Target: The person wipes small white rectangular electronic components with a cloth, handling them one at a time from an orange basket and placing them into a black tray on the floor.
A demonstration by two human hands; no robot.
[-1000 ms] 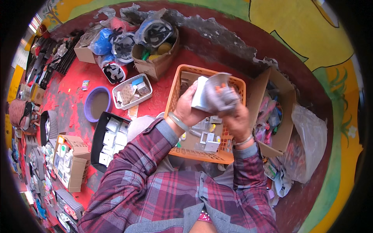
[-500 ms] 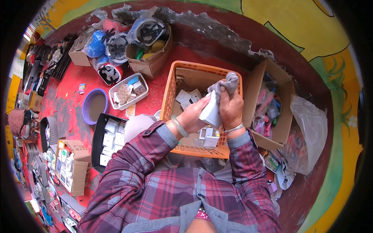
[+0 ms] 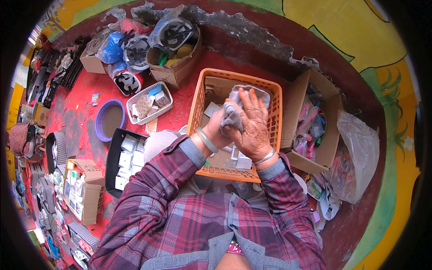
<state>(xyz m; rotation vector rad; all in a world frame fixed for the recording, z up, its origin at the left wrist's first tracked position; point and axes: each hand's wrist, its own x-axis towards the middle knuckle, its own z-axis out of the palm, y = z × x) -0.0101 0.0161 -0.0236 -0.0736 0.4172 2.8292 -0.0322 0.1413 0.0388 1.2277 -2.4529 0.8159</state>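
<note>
A grey cloth [image 3: 236,116] is bunched between my two hands over an orange plastic basket [image 3: 196,101]. My right hand [image 3: 254,135] lies along the cloth with its long fingers stretched and slightly parted, and its thumb presses a fold of it. Curled close beside it, my left hand [image 3: 216,129] has its fingers mostly hidden by the cloth. The white box that it held a moment before is covered from sight. Below, small white boxes [image 3: 244,162] lie on cardboard inside the basket.
Right of the basket stands an open carton [image 3: 330,105] of bagged colourful items, with clear plastic [image 3: 357,153] beside it. To the left are a black tray [image 3: 111,157] of white packs, a white basket [image 3: 150,118] and a purple basin [image 3: 98,123]. Bagged helmets [image 3: 171,35] sit farther back.
My right hand has turned over and straightened its fingers across the cloth. The cloth has spread and moved over the white box, hiding it. My left hand has shifted slightly toward me.
</note>
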